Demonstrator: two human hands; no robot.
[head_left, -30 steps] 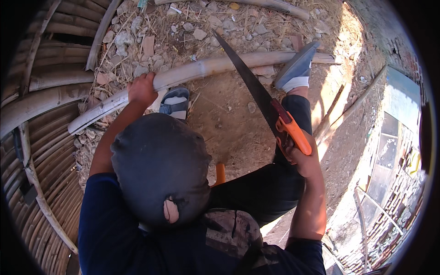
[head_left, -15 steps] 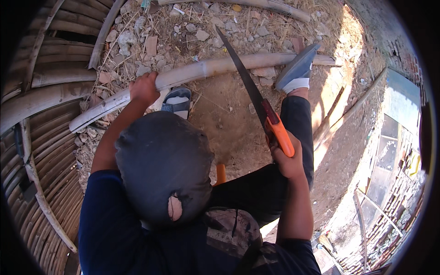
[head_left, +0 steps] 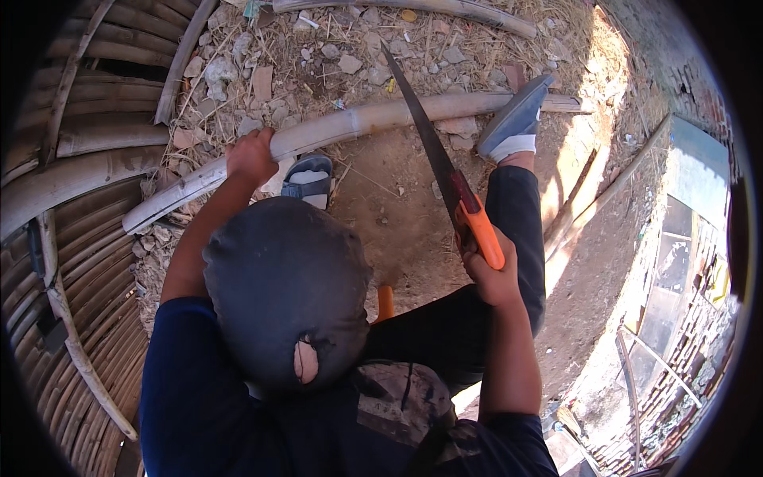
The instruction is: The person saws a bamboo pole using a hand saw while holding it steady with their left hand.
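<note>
A pale bamboo pole point(head_left: 350, 124) lies across the ground ahead. My left hand point(head_left: 253, 157) is closed over the pole left of its middle. In my right hand point(head_left: 494, 274) is the orange handle of a handsaw point(head_left: 429, 139), its long dark blade pointing forward and slightly left. The blade crosses over the pole; whether its teeth touch it I cannot tell. My right foot, in a grey-blue sandal point(head_left: 513, 121), rests on the pole's right part. The other sandal point(head_left: 308, 179) is just behind the pole, near my left hand.
A rounded dark cap-like cover point(head_left: 286, 278) hides part of the lower middle. An orange piece point(head_left: 385, 302) sticks out beside it. Bamboo slats point(head_left: 87, 262) stand at left. Broken bricks, stones and straw point(head_left: 262, 79) lie beyond the pole, with another pole point(head_left: 445, 8) farther off.
My right hand and the saw handle have shifted slightly left, and the blade's tip has moved a little right. My left hand keeps its hold on the pole, which stays almost in place.
</note>
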